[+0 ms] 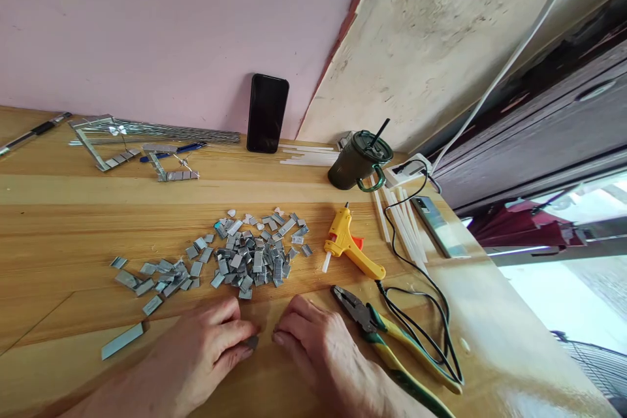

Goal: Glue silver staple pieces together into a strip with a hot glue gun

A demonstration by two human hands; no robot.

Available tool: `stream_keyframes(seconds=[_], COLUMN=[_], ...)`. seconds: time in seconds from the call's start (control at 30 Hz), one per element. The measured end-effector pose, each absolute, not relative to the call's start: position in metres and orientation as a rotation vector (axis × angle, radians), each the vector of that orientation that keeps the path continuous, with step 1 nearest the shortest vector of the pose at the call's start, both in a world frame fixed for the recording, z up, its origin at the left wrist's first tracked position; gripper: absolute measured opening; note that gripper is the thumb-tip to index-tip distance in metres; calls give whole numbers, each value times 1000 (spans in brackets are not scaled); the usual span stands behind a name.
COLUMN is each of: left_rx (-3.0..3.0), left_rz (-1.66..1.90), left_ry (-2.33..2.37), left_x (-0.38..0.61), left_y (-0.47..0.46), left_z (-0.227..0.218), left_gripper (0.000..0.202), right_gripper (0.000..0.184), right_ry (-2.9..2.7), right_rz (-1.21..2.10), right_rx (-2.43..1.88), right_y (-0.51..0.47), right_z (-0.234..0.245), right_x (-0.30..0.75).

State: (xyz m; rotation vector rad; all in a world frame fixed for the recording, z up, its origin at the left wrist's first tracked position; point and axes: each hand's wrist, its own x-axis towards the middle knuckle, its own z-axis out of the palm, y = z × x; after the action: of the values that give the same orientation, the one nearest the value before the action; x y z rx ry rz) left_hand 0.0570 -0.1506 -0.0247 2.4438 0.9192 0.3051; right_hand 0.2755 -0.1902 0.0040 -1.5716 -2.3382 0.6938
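One grey piece point(252, 342), long axis unclear, juts from the left hand's point(208, 346) pinched grip toward the nearby right hand point(317, 339), whose curled grip's contents I cannot tell.

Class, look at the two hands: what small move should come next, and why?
Probably bring the right hand across to help grip the small dark piece: the left hand pinches it between thumb and finger, while the right hand's curled fingers are close by, across a narrow gap.
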Motion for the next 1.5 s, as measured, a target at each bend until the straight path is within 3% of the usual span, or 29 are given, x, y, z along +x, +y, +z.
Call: stream_keyframes(seconds=[0.27,0.47,0.7,0.9,1.27,1.37,1.5], left_rx=[2657,2724,2726,2767,2733,2587,2337], left_rz=[338,281,288,128,488,543,524], left_ry=[923,864,896,938,940,1013,986], left_x=[63,64,64,64,61,57,57], left_y=[-157,-156,-156,-155,-162,-165,-164], left_z=[-20,-16,-15,-9,-17,-26,-30], left_gripper=[27,25,22,16,22,16,8], right_gripper=[14,23,8,19,11,15,5], right_ry=[-2234,-2432,-2377,-2406,-2415,-2416,-2267], right_rz=[454,540,650,596,641,598,436], right_rx=[-1782,-1566,-1629,-1592,-1496,-1505,-1600], right_y=[-193,-192,-194,-195,-202,-201,-196], right_z=[1,5,1,3,-8,1,18], right_x=[287,290,283,282,274,277,300])
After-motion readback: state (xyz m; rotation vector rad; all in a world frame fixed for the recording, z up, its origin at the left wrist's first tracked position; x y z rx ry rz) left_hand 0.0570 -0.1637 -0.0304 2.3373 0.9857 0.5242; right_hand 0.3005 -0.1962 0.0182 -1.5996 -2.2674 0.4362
